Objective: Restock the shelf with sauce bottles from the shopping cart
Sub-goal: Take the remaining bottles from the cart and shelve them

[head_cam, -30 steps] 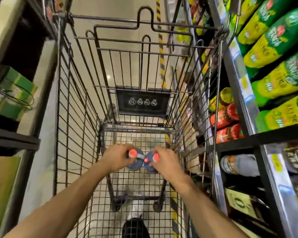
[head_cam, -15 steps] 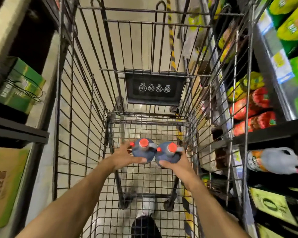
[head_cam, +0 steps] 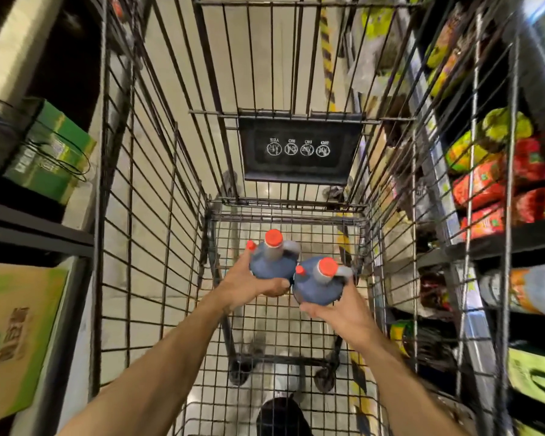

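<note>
store aisle, cart between shelves. left hand grips one bottle, right hand grips other bottle. both out of cart bed; shelving not yet done.

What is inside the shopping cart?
Two dark sauce bottles with red caps: one gripped by the left hand, one by the right hand. Nothing else shows in the cart.
</note>
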Available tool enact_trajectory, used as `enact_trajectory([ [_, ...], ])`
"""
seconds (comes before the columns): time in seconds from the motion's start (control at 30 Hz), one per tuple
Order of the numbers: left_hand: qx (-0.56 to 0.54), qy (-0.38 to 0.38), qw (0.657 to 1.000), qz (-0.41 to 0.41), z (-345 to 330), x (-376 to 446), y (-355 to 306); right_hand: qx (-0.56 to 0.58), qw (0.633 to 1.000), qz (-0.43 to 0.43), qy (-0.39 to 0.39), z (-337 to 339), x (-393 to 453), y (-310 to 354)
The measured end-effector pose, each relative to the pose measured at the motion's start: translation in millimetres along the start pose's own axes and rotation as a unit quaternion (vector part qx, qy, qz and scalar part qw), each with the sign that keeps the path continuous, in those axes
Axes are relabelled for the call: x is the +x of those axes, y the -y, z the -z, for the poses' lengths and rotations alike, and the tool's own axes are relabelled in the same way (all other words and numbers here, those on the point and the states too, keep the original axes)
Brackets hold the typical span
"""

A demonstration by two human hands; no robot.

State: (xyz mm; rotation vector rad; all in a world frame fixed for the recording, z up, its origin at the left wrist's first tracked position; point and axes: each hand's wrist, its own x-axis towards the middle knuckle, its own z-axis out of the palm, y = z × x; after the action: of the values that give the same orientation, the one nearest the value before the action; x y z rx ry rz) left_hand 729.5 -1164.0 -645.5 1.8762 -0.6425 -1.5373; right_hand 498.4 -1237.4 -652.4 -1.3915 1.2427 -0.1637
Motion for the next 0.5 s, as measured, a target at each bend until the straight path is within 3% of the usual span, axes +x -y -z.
enact_trajectory([
  [0.2, -0.034, -0.038, 0.999, 0.0, 2, -18, -4, 0.065, 0.994, 0.001, -0.088, -19, -4, 21],
  [0.5, -0.069, -0.09, 0.992, -0.046, 12, -108, -64, 0.139, 0.986, 0.032, -0.086, -4, -67, 103],
])
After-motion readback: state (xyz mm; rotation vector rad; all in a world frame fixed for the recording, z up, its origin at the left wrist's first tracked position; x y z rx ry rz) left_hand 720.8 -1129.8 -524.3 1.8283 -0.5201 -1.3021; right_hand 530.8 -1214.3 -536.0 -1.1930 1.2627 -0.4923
